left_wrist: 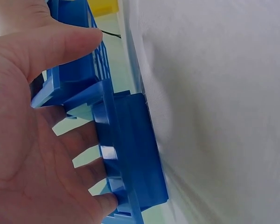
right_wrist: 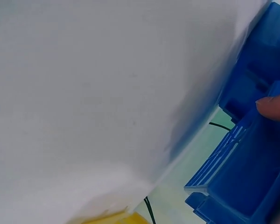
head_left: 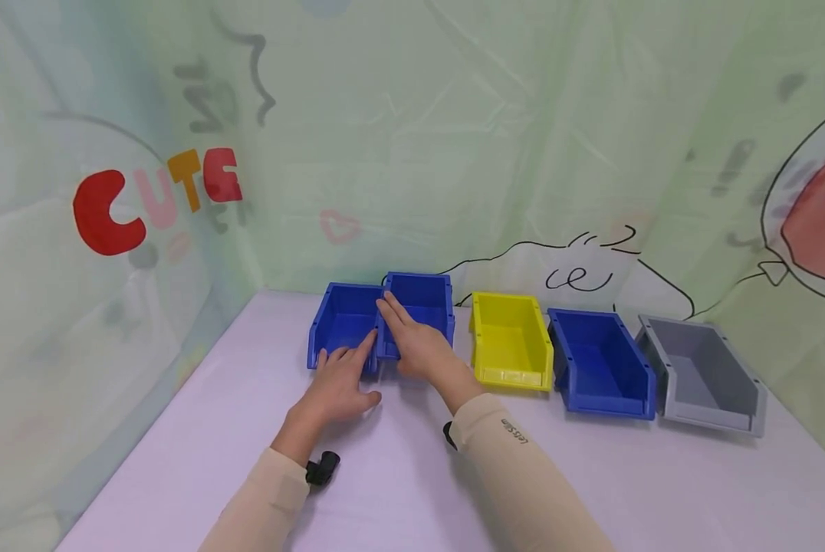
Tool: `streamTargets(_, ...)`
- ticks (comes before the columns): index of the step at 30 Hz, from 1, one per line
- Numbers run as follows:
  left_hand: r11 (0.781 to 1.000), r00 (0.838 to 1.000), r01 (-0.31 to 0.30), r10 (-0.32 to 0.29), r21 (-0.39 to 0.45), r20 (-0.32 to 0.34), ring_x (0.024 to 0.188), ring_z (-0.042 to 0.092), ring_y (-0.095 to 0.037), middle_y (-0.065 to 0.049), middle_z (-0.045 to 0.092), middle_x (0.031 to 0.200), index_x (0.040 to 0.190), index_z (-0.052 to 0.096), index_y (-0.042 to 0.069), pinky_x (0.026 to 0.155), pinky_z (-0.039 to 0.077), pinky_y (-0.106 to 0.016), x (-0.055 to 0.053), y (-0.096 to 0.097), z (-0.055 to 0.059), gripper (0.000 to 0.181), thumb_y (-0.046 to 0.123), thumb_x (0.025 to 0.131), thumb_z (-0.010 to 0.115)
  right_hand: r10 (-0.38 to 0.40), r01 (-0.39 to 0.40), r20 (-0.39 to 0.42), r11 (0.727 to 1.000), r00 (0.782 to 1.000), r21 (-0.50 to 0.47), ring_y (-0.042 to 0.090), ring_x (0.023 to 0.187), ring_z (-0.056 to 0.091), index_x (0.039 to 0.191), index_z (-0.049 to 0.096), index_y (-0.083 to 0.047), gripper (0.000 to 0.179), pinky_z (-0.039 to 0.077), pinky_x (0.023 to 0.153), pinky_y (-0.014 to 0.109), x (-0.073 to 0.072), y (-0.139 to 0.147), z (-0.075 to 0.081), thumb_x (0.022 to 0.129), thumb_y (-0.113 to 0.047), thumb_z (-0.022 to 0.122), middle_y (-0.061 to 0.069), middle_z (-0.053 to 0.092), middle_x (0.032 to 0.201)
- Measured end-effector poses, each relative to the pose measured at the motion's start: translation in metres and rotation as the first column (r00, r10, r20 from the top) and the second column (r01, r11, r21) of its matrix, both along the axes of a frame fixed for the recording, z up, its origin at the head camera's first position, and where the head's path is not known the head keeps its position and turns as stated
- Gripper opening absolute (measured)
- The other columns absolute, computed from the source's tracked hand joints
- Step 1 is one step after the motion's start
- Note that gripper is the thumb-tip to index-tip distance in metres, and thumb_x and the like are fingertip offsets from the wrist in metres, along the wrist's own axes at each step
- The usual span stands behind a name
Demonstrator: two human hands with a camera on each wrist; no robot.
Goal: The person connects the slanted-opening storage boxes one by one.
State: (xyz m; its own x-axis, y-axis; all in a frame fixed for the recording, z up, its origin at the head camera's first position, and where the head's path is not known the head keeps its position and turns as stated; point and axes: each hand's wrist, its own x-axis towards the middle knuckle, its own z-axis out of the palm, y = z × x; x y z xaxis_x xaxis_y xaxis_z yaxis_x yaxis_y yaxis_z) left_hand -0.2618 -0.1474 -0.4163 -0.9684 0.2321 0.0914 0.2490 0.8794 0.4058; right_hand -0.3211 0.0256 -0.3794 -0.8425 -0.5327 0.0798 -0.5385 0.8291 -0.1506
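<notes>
On the surface [head_left: 399, 475], left hand [head_left: 340, 387] and right hand [head_left: 421, 346], fingers extended, are seemingly aligning leftmost blue bins [head_left: 343, 323], needing even pressing next.

The yellow bin [head_left: 512, 337] stands on a pale table [head_left: 695, 498]. Just to its right is the rightmost blue bin [head_left: 600, 364], with a grey bin [head_left: 708, 379] farther right. Behind the yellow bin hangs a printed curtain [head_left: 399, 153] (multicoloured lettering [head_left: 164, 207] well to the bin's left reads "CUTE").
</notes>
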Motion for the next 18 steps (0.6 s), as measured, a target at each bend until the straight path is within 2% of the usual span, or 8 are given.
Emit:
streamTargets(6, 1.0, 1.0, 0.002, -0.002, 0.01, 0.0, 0.148, 0.038, -0.047, -0.018, 0.049, 0.157, 0.167, 0.02, 0.019, 0.123, 0.011, -0.074, 0.0022, 0.0013, 0.002, 0.1, 0.034, 0.086, 0.078, 0.004, -0.004, 0.034, 1.0, 0.999, -0.003, 0.015, 0.055, 0.053, 0.168, 0.005, -0.02, 0.111, 0.049, 0.056, 0.025, 0.0044, 0.0023, -0.0046, 0.088, -0.006, 0.081, -0.001, -0.003, 0.176)
streamTargets(12, 1.0, 1.0, -0.002, 0.002, 0.011, -0.001, 0.148, 0.038, -0.046, -0.018, 0.049, 0.157, 0.167, 0.02, 0.02, 0.123, 0.011, -0.073, 0.0023, 0.0025, 0.0029, 0.1, 0.034, 0.087, 0.077, 0.004, -0.004, 0.008, 1.0, 1.0, 0.002, 0.015, 0.053, 0.05, 0.168, 0.007, -0.019, 0.11, 0.048, 0.054, 0.025, 0.004, 0.0029, -0.0085, 0.087, -0.005, 0.08, 0.0, -0.001, 0.176)
streamTargets(18, 1.0, 1.0, -0.003, 0.003, 0.008, -0.006, 0.148, 0.037, -0.047, -0.017, 0.049, 0.158, 0.167, 0.019, 0.019, 0.122, 0.011, -0.075, 0.0024, 0.0004, 0.0035, 0.099, 0.035, 0.088, 0.076, 0.014, -0.014, 0.021, 1.0, 1.0, -0.003, 0.015, 0.052, 0.049, 0.168, 0.005, -0.018, 0.109, 0.047, 0.052, 0.024, 0.0029, 0.0, -0.0074, 0.087, -0.002, 0.077, 0.0, -0.002, 0.176)
